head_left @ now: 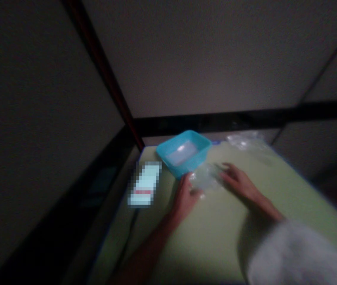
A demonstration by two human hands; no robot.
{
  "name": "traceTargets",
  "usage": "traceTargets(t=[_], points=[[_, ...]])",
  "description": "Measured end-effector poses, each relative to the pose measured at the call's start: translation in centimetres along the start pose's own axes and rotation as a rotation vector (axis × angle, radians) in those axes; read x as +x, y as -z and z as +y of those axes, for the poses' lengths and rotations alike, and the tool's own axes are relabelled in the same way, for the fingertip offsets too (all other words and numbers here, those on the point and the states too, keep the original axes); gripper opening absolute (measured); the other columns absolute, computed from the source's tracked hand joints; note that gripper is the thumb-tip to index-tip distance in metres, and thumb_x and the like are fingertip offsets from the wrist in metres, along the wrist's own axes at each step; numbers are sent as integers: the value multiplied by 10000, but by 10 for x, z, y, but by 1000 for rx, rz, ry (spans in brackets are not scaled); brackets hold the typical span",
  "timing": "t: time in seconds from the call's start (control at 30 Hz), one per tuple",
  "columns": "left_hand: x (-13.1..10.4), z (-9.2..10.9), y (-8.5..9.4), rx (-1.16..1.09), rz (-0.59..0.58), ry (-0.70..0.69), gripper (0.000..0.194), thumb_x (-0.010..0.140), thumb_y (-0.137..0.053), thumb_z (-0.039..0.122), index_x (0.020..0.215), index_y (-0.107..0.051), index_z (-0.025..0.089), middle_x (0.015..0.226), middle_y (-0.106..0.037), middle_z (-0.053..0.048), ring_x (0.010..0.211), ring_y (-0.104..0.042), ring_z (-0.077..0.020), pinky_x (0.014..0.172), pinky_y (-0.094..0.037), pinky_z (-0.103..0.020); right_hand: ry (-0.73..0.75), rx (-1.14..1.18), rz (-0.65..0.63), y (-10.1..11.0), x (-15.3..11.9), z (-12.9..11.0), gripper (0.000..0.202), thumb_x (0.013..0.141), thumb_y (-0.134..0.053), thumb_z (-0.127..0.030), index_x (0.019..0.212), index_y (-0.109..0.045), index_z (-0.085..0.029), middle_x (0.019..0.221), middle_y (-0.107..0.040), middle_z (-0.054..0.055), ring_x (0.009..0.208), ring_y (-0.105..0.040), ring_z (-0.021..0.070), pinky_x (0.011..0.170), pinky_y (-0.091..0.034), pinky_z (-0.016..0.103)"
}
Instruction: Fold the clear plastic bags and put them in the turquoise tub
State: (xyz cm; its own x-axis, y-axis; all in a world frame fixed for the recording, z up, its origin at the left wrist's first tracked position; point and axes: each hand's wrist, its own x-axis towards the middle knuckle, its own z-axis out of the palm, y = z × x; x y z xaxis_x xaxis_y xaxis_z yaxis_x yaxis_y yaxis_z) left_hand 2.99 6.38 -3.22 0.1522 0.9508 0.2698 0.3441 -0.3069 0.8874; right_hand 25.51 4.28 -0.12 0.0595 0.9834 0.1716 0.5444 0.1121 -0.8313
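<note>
A crumpled clear plastic bag (pixel 206 179) lies low over the green tabletop, between my two hands. My left hand (pixel 185 196) holds the bag's left edge, its thumb stretched out along the near side. At the other edge is my right hand (pixel 239 182), fingers loosely bent and spread apart, close to the plastic. Blur hides whether those fingers touch it. Just beyond my left hand stands a turquoise plastic basket (pixel 180 171), with something pale and shiny, like plastic-wrapped packets (pixel 183 152), inside.
A phone (pixel 145 185) with a lit, pixelated screen lies left of the basket, a dark cable (pixel 129 233) running down from it. More clear plastic (pixel 245 140) sits at the table's far right. Walls (pixel 210 59) stand behind and left of the green table (pixel 212 245).
</note>
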Motion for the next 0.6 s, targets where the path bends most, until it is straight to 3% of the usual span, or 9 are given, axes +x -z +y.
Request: traceTargets(t=[0.07, 0.13, 0.23, 0.3, 0.43, 0.47, 0.5, 0.6], points=[[2, -6, -2, 16, -68, 58, 576, 643, -651, 88, 1192, -507, 188, 917, -593, -14, 722, -530, -127, 672, -451, -237, 17, 14, -14, -8, -1, 0, 510, 775, -575, -426, 1186, -525, -129, 694, -632, 22, 569, -553, 159, 516, -431, 267], [3, -8, -3, 22, -133, 86, 451, 678, -591, 56, 1114, -561, 165, 768, -567, 21, 629, -491, -101, 606, -422, -208, 19, 111, 2, -13, -2, -1, 446, 723, -623, -379, 1100, -581, -144, 626, -597, -10, 531, -517, 142, 500, -408, 256], [3, -1, 1, 10, -227, 72, 167, 693, -542, 36, 788, -633, 138, 615, -499, 41, 576, -453, -84, 569, -379, -191, 4, 271, 64, -11, 1, -1, 353, 710, -629, -355, 1008, -602, -167, 654, -605, -7, 557, -532, 145, 522, -419, 262], [1, 8, 6, -17, -309, 41, 103, 668, -576, 46, 620, -602, 133, 584, -498, 38, 561, -446, -76, 556, -369, -186, -4, 316, 128, -5, 4, -2, 312, 732, -614, -369, 979, -591, -180, 715, -624, 12, 618, -571, 161, 571, -446, 278], [-3, 24, 16, -214, -686, 43, 115, 594, -720, 172, 591, -615, 126, 576, -540, 26, 517, -461, -71, 507, -356, -187, -5, 442, 239, 11, 7, -7, 226, 741, -606, -401, 861, -576, -211, 738, -613, 13, 659, -608, 172, 625, -478, 297], [-3, 26, 18, -307, -711, 76, 147, 598, -732, 215, 629, -618, 128, 588, -546, 23, 523, -471, -73, 509, -359, -187, 0, 475, 253, 14, 7, -9, 213, 740, -603, -406, 832, -569, -217, 720, -601, 6, 634, -605, 166, 608, -480, 293], [-2, 27, 19, -403, -672, 113, 180, 608, -733, 248, 680, -615, 133, 614, -554, 20, 544, -485, -77, 522, -366, -188, 4, 503, 260, 16, 6, -11, 204, 738, -604, -407, 811, -561, -221, 700, -589, -1, 604, -598, 159, 581, -476, 285], [1, 31, 17, -610, -366, 189, 330, 592, -740, 281, 851, -577, 157, 768, -601, -8, 683, -551, -112, 614, -421, -209, 12, 543, 227, 15, 2, -19, 187, 737, -615, -394, 771, -548, -222, 652, -559, -17, 525, -565, 138, 481, -437, 250]])
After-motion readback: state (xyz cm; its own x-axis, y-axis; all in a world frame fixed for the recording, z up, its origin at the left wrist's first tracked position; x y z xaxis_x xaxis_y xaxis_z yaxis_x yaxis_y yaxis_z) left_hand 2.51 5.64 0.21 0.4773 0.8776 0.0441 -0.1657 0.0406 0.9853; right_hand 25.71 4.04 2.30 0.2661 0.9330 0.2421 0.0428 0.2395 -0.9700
